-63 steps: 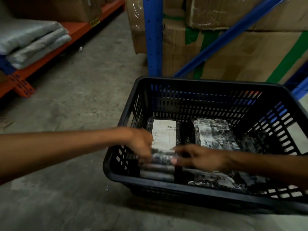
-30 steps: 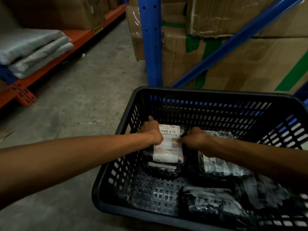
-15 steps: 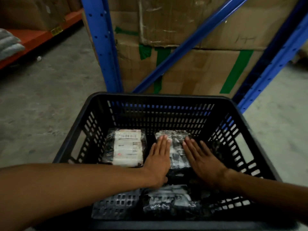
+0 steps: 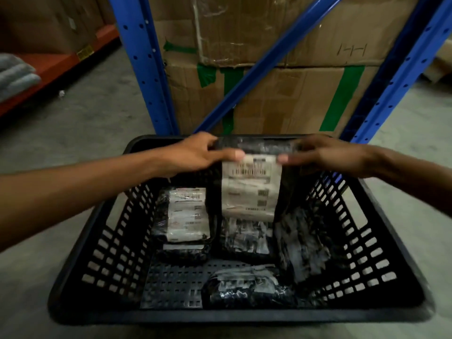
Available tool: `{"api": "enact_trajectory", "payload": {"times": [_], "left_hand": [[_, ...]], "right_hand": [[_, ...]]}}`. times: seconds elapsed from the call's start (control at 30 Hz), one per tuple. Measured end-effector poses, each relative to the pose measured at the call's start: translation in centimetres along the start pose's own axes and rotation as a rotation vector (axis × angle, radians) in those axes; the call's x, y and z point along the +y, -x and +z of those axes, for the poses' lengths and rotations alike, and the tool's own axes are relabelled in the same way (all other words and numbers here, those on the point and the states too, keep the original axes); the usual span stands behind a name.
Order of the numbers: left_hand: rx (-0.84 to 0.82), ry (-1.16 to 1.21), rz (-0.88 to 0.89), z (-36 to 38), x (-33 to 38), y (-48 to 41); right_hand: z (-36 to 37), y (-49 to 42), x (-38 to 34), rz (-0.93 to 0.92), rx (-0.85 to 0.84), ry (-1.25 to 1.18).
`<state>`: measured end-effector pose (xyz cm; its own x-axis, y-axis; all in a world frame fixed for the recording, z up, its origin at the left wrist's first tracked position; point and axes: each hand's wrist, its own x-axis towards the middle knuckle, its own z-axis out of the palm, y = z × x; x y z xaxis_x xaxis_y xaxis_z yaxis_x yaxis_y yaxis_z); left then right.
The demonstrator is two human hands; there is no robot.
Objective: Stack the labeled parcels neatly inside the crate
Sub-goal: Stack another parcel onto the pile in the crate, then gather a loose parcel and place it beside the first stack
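Observation:
A black slatted crate (image 4: pixel 102 243) stands on the concrete floor in front of me. Both hands hold one black-wrapped parcel with a white barcode label (image 4: pixel 250 189) upright above the crate's far half. My left hand (image 4: pixel 195 152) pinches its top left corner and my right hand (image 4: pixel 325 155) its top right corner. Beneath it, a labeled parcel (image 4: pixel 186 216) lies on a stack at the far left of the crate floor. A dark parcel (image 4: pixel 247 238) lies beside that one, another (image 4: pixel 305 243) leans toward the right wall, and one (image 4: pixel 244 285) lies near the front.
Blue rack uprights (image 4: pixel 144 64) and a diagonal brace (image 4: pixel 264 62) rise just behind the crate, with taped cardboard boxes (image 4: pixel 281 94) stacked between them. An orange shelf (image 4: pixel 56 64) with grey bundles (image 4: pixel 14 74) runs along the left. Grey floor surrounds the crate.
Half a second ago both hands lay flat on a parcel in the crate's middle. Now they have risen toward the far rim, holding a labeled parcel upright by its top corners.

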<state>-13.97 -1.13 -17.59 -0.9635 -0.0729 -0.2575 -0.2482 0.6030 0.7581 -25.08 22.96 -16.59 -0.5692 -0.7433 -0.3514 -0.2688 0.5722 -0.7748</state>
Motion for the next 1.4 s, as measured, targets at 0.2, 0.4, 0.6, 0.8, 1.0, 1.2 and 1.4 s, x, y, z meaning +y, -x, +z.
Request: {"api": "enact_trajectory", "payload": {"times": [0.2,0.4,0.6,0.8,1.0,1.2,1.4], "left_hand": [[0.204,0.634,-0.472,-0.4,-3.4,1.9],[0.161,0.449,-0.635,-0.8,-8.8,3.5],[0.230,0.067,-0.556,-2.3,-12.0,1.9],[0.064,-0.319,-0.493,-1.1,-12.8,0.7],[0.202,-0.613,-0.106,2.1,-8.2,2.2],[-0.170,-0.666,0.131,12.5,-4.5,1.1],[-0.300,-1.358,-0.220,19.2,-9.1,-1.2]], "right_hand": [[6.2,-4.3,-1.0,0.178,-0.028,-0.677],[16.5,-7.8,0.3,0.190,0.030,-0.813],[20.2,-11.8,-0.2,0.149,0.110,-0.288],[19.2,-13.0,-0.1,0.310,0.030,0.066],[13.9,-8.1,3.6,0.160,0.065,0.326],[11.6,-2.3,10.0,0.008,-0.075,0.722],[17.0,-2.9,13.9,-0.074,-0.084,1.130]]}}
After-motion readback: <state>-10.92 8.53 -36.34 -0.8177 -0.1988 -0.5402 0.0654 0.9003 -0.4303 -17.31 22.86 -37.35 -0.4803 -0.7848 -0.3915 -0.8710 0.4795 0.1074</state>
